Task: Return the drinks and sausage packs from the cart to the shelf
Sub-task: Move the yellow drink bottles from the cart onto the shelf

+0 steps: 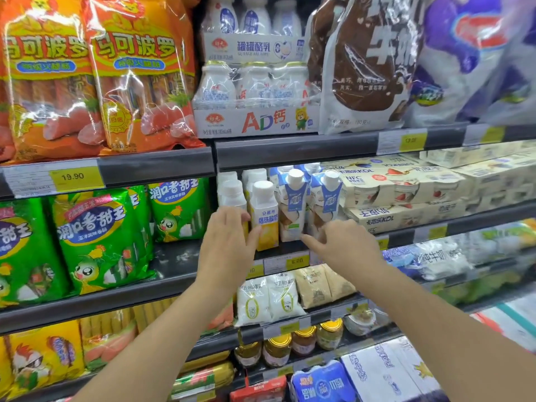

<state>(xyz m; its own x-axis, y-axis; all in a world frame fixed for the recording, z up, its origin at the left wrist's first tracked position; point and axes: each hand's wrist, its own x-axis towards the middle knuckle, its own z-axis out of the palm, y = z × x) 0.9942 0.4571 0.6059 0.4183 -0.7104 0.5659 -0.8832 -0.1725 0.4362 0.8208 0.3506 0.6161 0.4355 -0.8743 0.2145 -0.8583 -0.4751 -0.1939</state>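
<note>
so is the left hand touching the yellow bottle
Touching: the head view shows the left hand with its thumb pressed against the yellow bottle front.

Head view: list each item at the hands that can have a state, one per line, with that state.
Left hand: fingers around a white bottle, thumb touching the yellow carton.
Right hand: open, fingertips at the base of the blue cartons, no grip.
Yellow carton: upright at the shelf edge, capped.
Blue cartons: upright, capped, side by side.
White bottle: upright, capped, partly hidden.
</note>
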